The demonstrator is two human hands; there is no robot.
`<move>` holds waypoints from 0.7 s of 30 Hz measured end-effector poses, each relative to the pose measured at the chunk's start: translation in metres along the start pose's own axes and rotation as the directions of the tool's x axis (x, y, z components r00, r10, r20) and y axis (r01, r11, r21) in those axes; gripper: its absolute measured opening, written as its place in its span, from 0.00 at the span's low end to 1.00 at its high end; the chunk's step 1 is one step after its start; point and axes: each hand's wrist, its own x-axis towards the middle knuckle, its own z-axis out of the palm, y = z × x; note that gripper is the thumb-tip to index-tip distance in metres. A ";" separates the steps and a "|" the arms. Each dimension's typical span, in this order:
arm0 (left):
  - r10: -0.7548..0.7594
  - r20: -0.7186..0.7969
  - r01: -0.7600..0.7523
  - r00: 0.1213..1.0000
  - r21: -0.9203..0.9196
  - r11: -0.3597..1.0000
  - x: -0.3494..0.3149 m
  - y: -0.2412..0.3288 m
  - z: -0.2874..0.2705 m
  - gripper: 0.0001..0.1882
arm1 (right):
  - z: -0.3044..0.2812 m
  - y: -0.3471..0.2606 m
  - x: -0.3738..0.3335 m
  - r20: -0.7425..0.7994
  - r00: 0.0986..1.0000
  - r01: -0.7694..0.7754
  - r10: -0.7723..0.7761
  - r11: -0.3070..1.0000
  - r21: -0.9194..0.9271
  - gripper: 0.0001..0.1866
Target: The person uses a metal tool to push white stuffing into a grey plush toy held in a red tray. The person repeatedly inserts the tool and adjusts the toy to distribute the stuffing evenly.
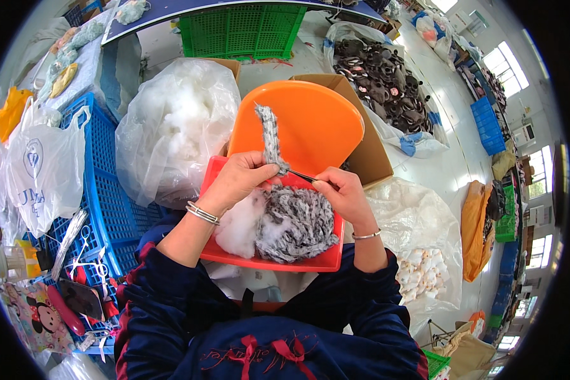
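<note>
In the red tray [323,261], loose white stuffing [237,228] is touched by grey furry pieces [304,228] and could be snagged. Beyond, a thin dark tool [303,176] is held by the fingers of the right hand [343,193]; should it slip, the fur strip [270,136], pinched over the tray's far side by the fingers of the left hand [242,176], could be torn.

- A workshop is indicated.
- White fluffy fibre [183,120] is bagged at left.
- Dark pieces [381,82] are heaped in bulk, far right.
- Scissors [100,266] are kept near left.
</note>
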 end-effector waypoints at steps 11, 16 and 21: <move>-0.009 -0.011 0.010 1.000 0.117 0.993 -0.001 0.005 0.000 0.13 | 0.001 -0.004 -0.001 0.058 0.998 -0.001 -0.001 1.000 0.025 0.06; -0.009 -0.031 0.014 0.999 0.174 0.985 -0.005 0.012 0.006 0.12 | 0.004 -0.008 -0.002 0.037 0.999 -0.013 0.013 1.000 0.009 0.07; 0.084 -0.071 -0.081 0.994 0.039 0.996 -0.001 -0.002 0.015 0.13 | 0.027 0.000 -0.002 0.023 0.992 -0.127 0.125 0.955 0.268 0.08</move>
